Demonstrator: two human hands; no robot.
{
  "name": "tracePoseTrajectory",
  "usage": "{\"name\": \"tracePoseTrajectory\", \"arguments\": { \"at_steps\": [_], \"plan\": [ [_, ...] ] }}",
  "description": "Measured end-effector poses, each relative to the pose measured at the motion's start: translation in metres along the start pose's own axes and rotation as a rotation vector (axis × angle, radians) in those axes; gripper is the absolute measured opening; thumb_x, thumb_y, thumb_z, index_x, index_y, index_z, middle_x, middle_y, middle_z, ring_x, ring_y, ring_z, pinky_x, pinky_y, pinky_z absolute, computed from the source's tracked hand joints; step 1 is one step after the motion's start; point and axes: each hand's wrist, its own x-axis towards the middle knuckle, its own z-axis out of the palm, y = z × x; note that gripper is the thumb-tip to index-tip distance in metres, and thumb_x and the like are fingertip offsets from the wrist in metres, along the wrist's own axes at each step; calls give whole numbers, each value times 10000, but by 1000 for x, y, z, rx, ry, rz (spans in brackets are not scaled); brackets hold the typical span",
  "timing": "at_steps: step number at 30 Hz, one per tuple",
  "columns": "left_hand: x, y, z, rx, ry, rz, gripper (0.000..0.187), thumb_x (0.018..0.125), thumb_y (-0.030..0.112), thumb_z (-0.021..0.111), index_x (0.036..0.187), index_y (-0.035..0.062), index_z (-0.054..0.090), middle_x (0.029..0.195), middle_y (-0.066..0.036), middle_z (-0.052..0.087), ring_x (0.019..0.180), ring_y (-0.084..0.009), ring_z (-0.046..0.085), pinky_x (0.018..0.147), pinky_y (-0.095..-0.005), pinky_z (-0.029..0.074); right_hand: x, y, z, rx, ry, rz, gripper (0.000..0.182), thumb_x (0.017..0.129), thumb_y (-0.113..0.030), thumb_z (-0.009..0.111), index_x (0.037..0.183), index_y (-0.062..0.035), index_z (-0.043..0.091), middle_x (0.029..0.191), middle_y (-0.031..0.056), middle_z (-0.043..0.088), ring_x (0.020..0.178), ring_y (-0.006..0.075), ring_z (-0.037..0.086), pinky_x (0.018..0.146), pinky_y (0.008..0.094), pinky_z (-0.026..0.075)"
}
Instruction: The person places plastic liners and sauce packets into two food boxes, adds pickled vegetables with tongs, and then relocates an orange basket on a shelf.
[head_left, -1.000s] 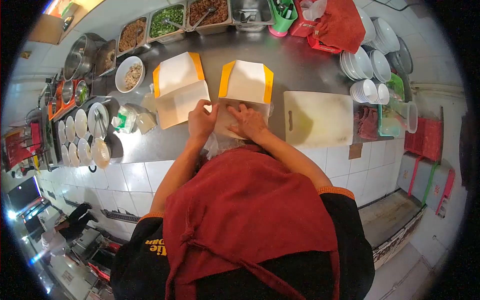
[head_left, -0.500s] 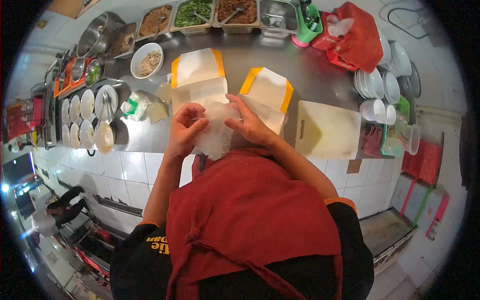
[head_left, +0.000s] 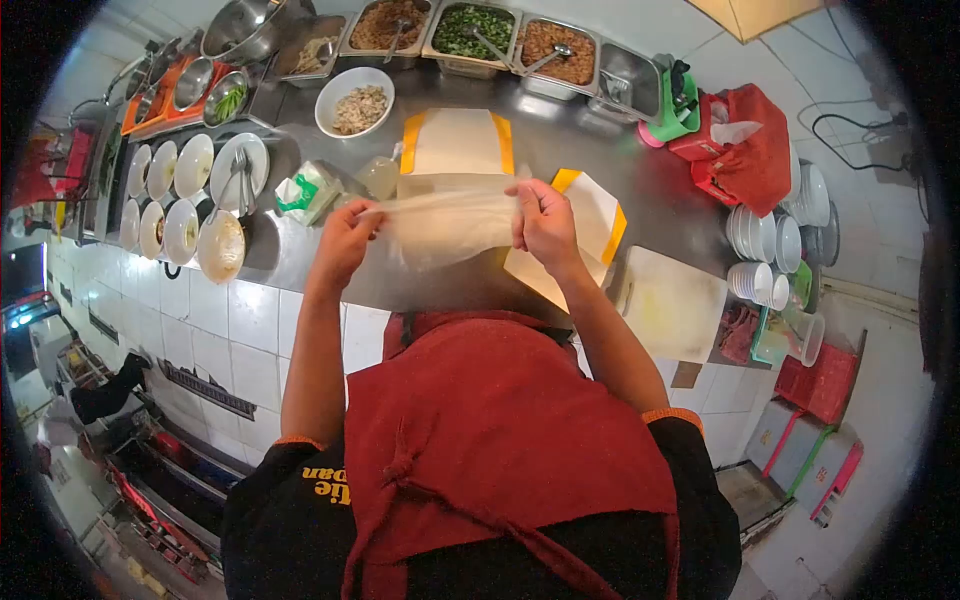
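Observation:
A thin translucent plastic bag (head_left: 440, 222) is pulled taut between my two hands above the steel counter. My left hand (head_left: 343, 240) pinches its left end, fingers closed. My right hand (head_left: 547, 222) grips the other end in closed fingers. Behind and partly under the plastic lies an opened paper food box (head_left: 455, 140), white with yellow edges. A second opened paper box (head_left: 592, 208) of the same kind lies at an angle beside my right hand. Left of the first box is a small clear plastic packet (head_left: 378, 177), blurry in outline.
Steel food pans (head_left: 470, 40) with spoons line the back. A white bowl (head_left: 355, 103) of chopped food stands before them. Small bowls (head_left: 193, 165) fill the left; a cutting board (head_left: 672, 303) lies right. A red cloth (head_left: 750, 150) and stacked bowls (head_left: 752, 235) stand far right.
The plastic, crumpled between loosely spread hands before, is now stretched out sideways. My hands have moved apart and closed on its ends. The camera view has shifted.

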Motion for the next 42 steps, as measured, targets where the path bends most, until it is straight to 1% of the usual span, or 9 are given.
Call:
{"name": "tracePoseTrajectory", "arguments": {
  "at_steps": [5,7,12,14,16,21,33,35,42],
  "plan": [
    [31,-33,17,-151,166,-185,164,911,199,628,877,40,647,715,-11,626,633,-114,577,584,-273,434,16,41,1,-529,318,-49,242,960,-197,493,900,12,598,578,154,585,508,281,611,518,405,484],
    [38,-51,32,303,269,120,190,927,195,601,873,17,639,667,-93,628,601,-193,608,557,-332,449,18,57,-9,-765,378,-98,234,945,-213,509,954,5,595,638,173,607,576,327,626,574,445,489],
    [39,-33,39,782,204,134,240,918,232,579,825,16,628,720,-234,633,653,-426,615,584,-475,472,10,20,11,-1151,550,27,302,882,-237,576,1117,-49,557,862,186,642,799,370,633,715,479,488],
    [46,-38,35,921,168,162,263,913,254,579,803,17,604,727,-228,642,699,-433,623,621,-507,479,15,18,23,-1257,545,-614,415,818,-233,625,1195,-96,517,991,172,608,889,360,595,774,448,477],
    [49,-35,31,951,151,151,272,915,268,566,812,19,602,721,-235,638,690,-443,621,619,-518,486,23,33,42,-1138,356,-774,393,788,-195,635,1157,-94,544,1011,156,583,924,343,567,800,437,466],
    [58,-39,29,998,132,152,261,920,292,548,866,36,562,700,-230,639,674,-440,629,611,-538,493,68,88,67,-1108,-176,-624,287,815,-189,619,1084,-94,587,963,122,592,901,324,583,782,440,473],
    [63,-37,2,824,268,287,266,875,309,648,944,64,569,760,-170,650,707,-386,642,636,-477,505,57,70,64,-1394,-256,-263,646,708,-385,763,1279,-209,520,1173,114,479,1137,310,446,879,500,394],
    [90,-33,-12,933,247,661,298,844,271,668,1026,41,613,896,-155,639,841,-352,626,754,-452,498,54,72,67,-1387,-258,-268,643,705,-385,764,1276,-212,522,1170,114,478,1135,308,447,875,504,394],
    [132,-26,-1,1164,72,340,178,772,208,664,858,56,699,932,-135,609,924,-346,592,787,-459,483,48,67,70,-1449,-249,-159,659,715,-369,727,1319,-256,488,1274,137,413,1203,333,412,910,594,362]
  ]
}}
